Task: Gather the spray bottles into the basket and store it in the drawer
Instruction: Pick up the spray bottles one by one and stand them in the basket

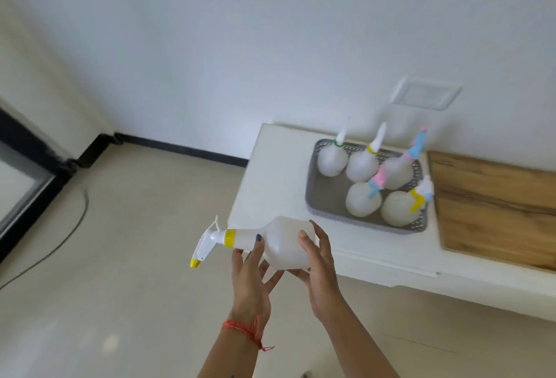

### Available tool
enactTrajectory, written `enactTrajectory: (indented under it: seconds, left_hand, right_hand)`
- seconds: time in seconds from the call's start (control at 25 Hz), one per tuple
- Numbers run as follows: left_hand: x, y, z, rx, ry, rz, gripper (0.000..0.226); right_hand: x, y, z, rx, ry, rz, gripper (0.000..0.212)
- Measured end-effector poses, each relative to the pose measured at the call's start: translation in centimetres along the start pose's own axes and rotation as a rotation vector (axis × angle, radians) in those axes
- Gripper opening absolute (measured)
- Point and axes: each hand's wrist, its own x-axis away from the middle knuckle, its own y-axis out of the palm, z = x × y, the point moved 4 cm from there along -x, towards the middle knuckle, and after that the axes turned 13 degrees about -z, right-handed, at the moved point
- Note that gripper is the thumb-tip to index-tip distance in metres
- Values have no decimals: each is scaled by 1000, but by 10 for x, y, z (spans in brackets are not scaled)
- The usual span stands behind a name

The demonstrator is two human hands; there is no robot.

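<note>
Basket [319,197] on table [270,179], beside board [493,206]

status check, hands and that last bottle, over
Both hands, left and right, hold the translucent white spray bottle with yellow collar sideways, off the table. Five bottles stand in the grey perforated plastic basket. Path to it open.

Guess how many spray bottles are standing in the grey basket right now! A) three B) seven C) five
C: five spray bottles stand upright in the grey basket on the white table, while a sixth bottle, with a yellow collar and nozzle, lies sideways between the left hand and right hand.
</note>
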Motion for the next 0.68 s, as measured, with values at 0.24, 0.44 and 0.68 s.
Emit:
enactTrajectory:
  seconds: [0.24, 0.44, 0.68]
  left_hand:
    - [-37, 90, -15, -182, 42, -24, 31]
    - [-74, 129, -22, -495, 87, 57, 44]
    - [-113, 148, -14, -868, 140, 112, 48]
  right_hand:
    - [-12, -79, -51, 351, -28, 322, 36]
    - [-34, -78, -99, 888, -367, 334, 47]
    - [-105, -65, -117, 1094, -278, 206, 45]
